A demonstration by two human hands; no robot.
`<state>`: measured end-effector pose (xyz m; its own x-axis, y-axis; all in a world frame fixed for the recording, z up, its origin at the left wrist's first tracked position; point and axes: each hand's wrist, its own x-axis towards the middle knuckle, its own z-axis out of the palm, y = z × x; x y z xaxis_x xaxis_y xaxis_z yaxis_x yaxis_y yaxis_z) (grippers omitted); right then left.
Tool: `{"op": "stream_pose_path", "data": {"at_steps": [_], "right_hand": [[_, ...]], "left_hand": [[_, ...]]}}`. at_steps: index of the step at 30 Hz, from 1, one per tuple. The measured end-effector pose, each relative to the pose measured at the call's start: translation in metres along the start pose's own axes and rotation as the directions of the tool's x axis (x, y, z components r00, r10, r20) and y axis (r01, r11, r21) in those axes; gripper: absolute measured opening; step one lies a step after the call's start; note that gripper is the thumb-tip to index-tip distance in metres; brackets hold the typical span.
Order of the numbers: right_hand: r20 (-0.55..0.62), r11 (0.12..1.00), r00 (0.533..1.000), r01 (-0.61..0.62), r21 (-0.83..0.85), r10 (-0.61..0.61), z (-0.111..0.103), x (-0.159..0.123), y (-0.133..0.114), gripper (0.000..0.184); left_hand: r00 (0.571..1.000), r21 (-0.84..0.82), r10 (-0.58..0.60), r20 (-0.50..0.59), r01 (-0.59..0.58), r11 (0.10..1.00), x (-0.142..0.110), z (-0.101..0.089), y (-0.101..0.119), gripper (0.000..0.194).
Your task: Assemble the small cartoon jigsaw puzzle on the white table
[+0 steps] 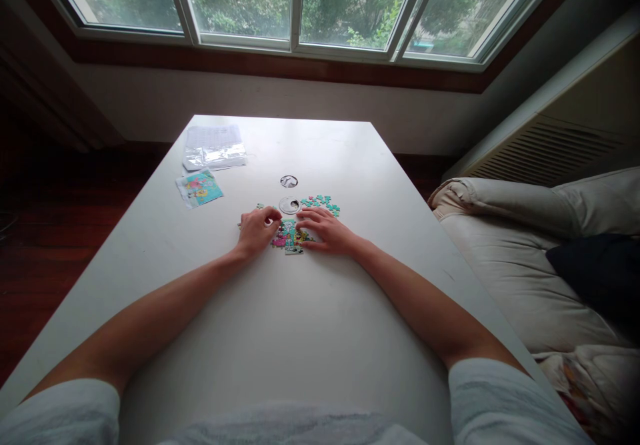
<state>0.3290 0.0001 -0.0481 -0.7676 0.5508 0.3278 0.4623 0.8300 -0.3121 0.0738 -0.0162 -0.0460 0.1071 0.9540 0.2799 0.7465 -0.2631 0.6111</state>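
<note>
Curling, the left hand point(256, 231) is masking its palm—whether gripping anything, I cannot tell; the loosely open right hand point(330, 233) is partly covering the flat pink-and-teal jigsaw point(289, 234), lying between them on a white table point(300, 338) before white-framed windows point(296, 8).

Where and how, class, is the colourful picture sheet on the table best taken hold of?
Probably pinch the picture sheet by its near edge, coming from the near side: it looks thin and lies flat, with the plastic packet just beyond its far edge.

shirt point(280, 426): pale grey, faint darker streaks | sleeves point(500, 398): short, loose | hands point(327, 233): bare
</note>
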Motion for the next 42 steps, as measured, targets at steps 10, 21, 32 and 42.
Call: {"op": "stream_pose_path", "data": {"at_steps": [10, 21, 32, 42], "right_hand": [[0.002, 1.000, 1.000, -0.005, 0.003, 0.005, 0.000, 0.000, 0.000, 0.038], [0.000, 1.000, 1.000, -0.007, 0.009, 0.007, 0.001, -0.002, 0.001, 0.038], [0.011, 1.000, 1.000, -0.002, 0.013, 0.002, -0.003, -0.003, 0.002, 0.039], [0.020, 1.000, 1.000, -0.009, 0.010, 0.009, 0.000, -0.004, 0.006, 0.041]], "left_hand": [[0.999, 0.062, 0.047, 0.002, -0.047, 0.997, -0.003, 0.000, 0.000, 0.009], [0.993, 0.147, 0.116, 0.025, -0.118, 0.982, -0.006, 0.002, 0.005, 0.016], [0.913, 0.145, 0.369, 0.173, -0.394, 0.908, -0.002, -0.020, -0.008, 0.019], [0.817, 0.189, 0.487, 0.308, -0.555, 0.810, -0.004, -0.025, -0.005, 0.026]]}}
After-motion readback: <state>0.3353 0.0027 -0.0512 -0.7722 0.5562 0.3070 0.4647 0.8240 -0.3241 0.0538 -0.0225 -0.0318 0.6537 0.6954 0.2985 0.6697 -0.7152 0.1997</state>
